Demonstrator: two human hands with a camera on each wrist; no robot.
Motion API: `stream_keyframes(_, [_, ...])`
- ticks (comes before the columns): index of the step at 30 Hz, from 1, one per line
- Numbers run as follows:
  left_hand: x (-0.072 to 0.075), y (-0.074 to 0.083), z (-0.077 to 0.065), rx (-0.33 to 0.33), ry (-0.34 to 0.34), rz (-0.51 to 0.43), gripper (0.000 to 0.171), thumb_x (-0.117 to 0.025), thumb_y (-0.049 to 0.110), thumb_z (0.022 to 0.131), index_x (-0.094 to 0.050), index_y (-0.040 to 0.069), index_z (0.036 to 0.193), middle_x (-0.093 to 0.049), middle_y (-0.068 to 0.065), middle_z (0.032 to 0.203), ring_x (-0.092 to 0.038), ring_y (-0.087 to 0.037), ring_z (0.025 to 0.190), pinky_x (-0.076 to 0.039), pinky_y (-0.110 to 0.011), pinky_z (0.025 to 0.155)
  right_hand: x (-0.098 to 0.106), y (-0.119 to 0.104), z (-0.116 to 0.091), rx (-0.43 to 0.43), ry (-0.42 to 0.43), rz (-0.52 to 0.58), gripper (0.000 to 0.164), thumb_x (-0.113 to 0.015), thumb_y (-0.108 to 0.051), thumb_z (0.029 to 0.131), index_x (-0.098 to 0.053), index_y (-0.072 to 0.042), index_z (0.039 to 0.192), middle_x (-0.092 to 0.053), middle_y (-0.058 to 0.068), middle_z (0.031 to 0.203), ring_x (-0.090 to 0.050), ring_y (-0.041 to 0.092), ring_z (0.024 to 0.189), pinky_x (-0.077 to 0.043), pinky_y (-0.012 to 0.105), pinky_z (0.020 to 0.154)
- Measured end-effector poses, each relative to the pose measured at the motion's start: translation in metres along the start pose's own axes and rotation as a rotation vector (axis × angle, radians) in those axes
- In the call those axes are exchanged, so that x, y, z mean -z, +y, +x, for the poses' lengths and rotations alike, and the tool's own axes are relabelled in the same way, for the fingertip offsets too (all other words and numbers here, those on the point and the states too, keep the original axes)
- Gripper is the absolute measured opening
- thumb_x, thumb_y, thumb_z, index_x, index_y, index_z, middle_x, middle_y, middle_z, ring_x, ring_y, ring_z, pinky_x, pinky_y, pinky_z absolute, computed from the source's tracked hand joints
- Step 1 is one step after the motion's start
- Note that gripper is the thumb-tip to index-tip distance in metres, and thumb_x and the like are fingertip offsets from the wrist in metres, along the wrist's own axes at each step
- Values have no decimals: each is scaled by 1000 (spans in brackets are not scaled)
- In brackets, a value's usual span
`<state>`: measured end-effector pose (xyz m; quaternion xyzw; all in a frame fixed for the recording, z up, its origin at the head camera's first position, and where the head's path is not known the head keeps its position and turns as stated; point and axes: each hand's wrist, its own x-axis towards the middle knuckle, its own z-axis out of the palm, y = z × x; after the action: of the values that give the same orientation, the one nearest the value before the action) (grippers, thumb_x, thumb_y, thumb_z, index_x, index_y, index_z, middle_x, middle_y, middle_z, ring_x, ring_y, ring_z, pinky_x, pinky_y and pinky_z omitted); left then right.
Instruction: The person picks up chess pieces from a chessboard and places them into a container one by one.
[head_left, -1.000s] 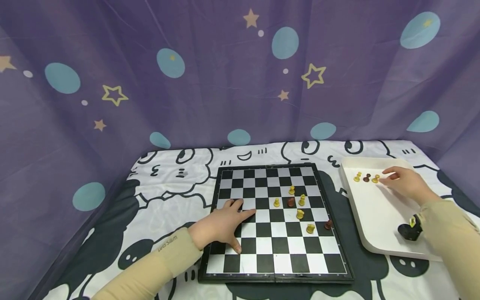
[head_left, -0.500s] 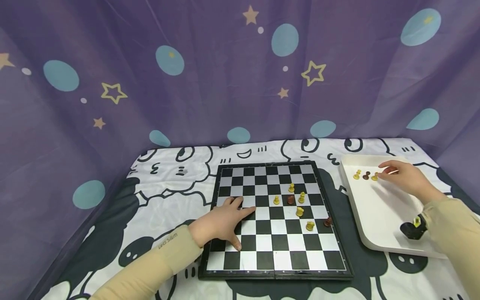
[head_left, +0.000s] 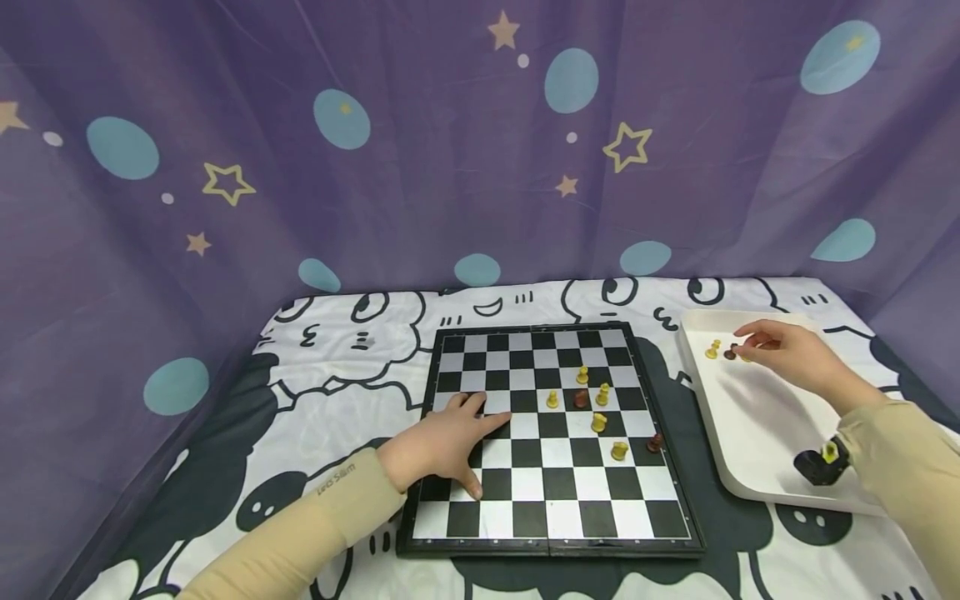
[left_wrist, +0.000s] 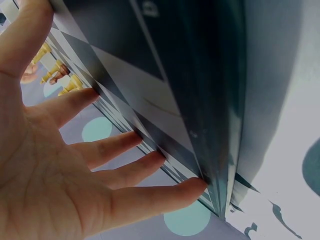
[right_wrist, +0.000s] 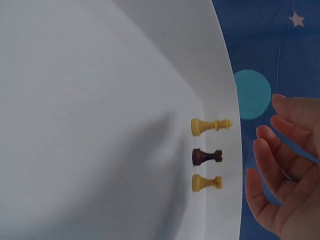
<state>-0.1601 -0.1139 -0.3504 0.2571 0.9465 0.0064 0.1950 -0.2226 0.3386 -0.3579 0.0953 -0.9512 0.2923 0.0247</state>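
Table [head_left: 352,367] (printed cloth): no shift seen. Board [head_left: 532,458] stays put, near edge toward the person. Tray [head_left: 750,442] sits right of the board, a gap between them; also unmoved.

Left hand [head_left: 442,446]: unchanged over the last second. Fingers spread across the board's left edge, tips apparently resting on the squares.

Right hand [head_left: 787,357]: the one change. It has slid leftward above the tray, toward the far-left corner. Right wrist view: fingers loosely bent and apart, nothing between them.

Pieces in the tray, three upright in a row by the far edge: tall yellow piece [right_wrist: 210,126] leftmost, dark piece [right_wrist: 207,157] in the middle, short yellow piece [right_wrist: 206,182] at right. Fingers now mostly cover the short one in the head view.

Pieces on the board: five yellow, the nearest piece [head_left: 618,450] toward the right edge; two dark, one just inside that edge.

Reading: position over the row altered, nothing picked up. Counts stand at seven on the board, three in the tray.
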Motion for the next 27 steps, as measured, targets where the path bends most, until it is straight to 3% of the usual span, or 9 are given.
stream_keyframes(13, [0, 0, -1, -7, 5, -13, 104, -87, 44, 57, -37, 26, 147, -27, -16, 151, -28, -41, 136, -41, -61, 93, -6, -31, -4, 131, 0, -13, 23, -65, -14, 88, -65, 0, 107, -68, 7, 89, -48, -13, 76, -44, 20, 65])
stream_keyframes(27, [0, 0, -1, -1, 3, -15, 104, -87, 45, 57, -37, 27, 146, -27, -16, 151, -28, -40, 136, -41, -62, 93, -12, -73, -13, 266, -53, -24, 18, -65, -12, 88, -68, -4, 104, -66, -1, 85, -54, -3, 76, -49, 25, 68])
